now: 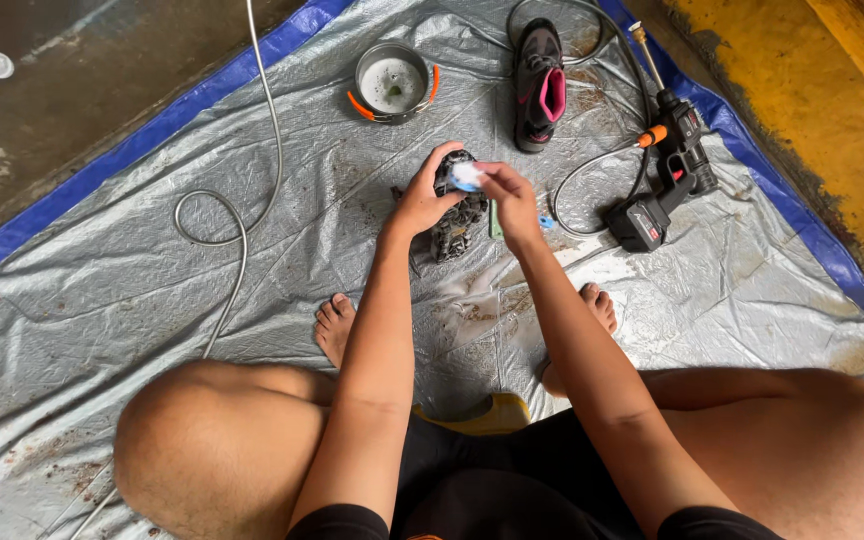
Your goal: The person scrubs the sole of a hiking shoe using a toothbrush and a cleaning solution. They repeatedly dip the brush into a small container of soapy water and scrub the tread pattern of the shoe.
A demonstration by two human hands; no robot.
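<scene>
Left hand [420, 203] clamped round dirty dark shoe [457, 215], mid-tarp [102, 300]. Right hand [512, 200] pinching small white-blue thing [467, 176] vs shoe top. 2nd shoe [539, 85], pot [392, 82] nr far edge; sprayer [667, 180] by right edge.

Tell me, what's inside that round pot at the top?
The pot holds whitish, foamy water with a small dark speck in the middle. The cloudy water hides the bottom, so anything lying under it cannot be seen. The pot stands on the grey tarp.

- left hand [420, 203] gripping a muddy dark shoe [457, 215] over the crinkly silver tarp [102, 300]
- right hand [512, 200] pressing a small white-blue scrubber [467, 176] onto it
- black-and-pink shoe [538, 85], metal pot [392, 82], cordless sprayer [667, 180] nearby
</scene>
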